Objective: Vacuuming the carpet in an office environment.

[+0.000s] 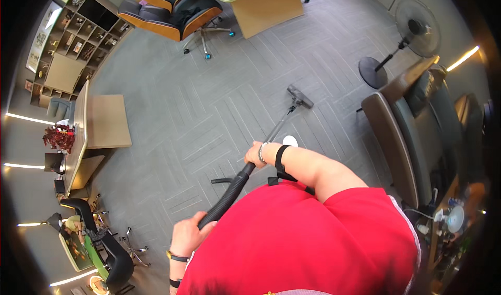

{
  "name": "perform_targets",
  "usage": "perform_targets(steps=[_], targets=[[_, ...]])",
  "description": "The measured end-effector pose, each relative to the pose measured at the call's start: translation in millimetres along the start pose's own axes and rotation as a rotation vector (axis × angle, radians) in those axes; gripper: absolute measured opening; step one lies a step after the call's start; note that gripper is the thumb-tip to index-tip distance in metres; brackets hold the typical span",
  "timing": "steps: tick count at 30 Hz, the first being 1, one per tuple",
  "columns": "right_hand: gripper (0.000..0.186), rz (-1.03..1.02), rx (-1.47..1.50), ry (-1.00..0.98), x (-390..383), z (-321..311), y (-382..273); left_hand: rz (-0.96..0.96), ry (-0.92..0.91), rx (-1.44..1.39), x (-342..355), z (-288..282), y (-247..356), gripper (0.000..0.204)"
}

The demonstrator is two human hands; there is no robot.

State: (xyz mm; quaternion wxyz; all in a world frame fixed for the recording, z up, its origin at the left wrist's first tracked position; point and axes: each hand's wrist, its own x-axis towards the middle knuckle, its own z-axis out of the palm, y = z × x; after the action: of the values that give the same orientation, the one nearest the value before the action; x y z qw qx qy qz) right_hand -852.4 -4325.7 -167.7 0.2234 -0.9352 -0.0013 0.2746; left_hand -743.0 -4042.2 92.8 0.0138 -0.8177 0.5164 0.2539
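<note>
A vacuum cleaner wand (275,131) slants away from me, and its dark floor head (300,96) lies on the grey carpet (172,117). My right hand (255,154) is wrapped round the upper part of the wand, close to where it meets the black ribbed hose (227,198). Lower left, my left hand (189,233) closes round the hose; part of its grip is hidden behind the hose and my red shirt. A short dark curved piece (222,180) sticks out to the left near the hose. The vacuum's body is not in view.
A sofa (396,143) and a standing fan (372,73) are on the right. Wheeled chairs (177,21) and a table (269,13) stand ahead. A wooden desk (108,121) and shelving (65,70) line the left. Another person (74,226) is at the far lower left.
</note>
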Motion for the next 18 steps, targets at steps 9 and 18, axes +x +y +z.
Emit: perform_targets(steps=[9,18], targets=[[0.029,0.089,0.098,0.067,-30.7,-39.8,137.1,0.049,-0.119,0.027,148.5,-37.0,61.3,0.047],[0.035,0.559,0.387,0.554,-120.1,-48.6,278.2,0.415,-0.096,0.091,370.3,-42.8,168.4,0.046]])
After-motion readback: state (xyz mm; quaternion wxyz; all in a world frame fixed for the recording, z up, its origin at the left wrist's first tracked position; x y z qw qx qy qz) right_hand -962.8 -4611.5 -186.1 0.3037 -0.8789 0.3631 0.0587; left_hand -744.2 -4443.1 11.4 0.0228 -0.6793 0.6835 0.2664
